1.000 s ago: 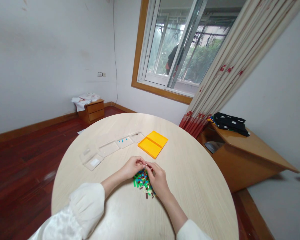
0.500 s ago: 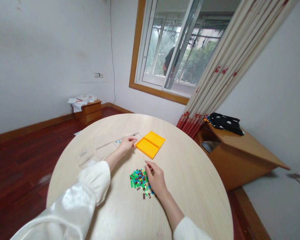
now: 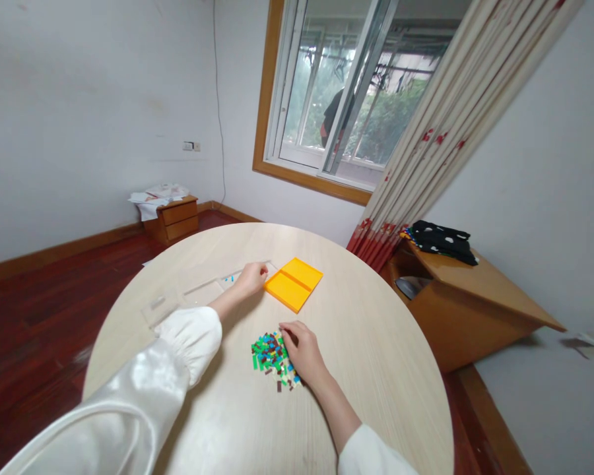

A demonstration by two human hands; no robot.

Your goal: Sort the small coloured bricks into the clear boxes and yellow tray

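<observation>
One yellow case (image 3: 288, 295), with two compartments, lies on one bench (image 3: 371, 369). Two grips show: one left grip (image 3: 252, 278) just left of the case, one right grip (image 3: 305, 353) on its near side. Also on its near side is one pile of small bricks (image 3: 267, 351), too heaped to count. Left of the case are clear trays (image 3: 202, 290), partly hidden, their number unclear. Well beyond the case are one small cabinet (image 3: 154, 229) with two drawers (image 3: 181, 211), one window (image 3: 297, 112), one curtain (image 3: 426, 138) and one person (image 3: 332, 115).
</observation>
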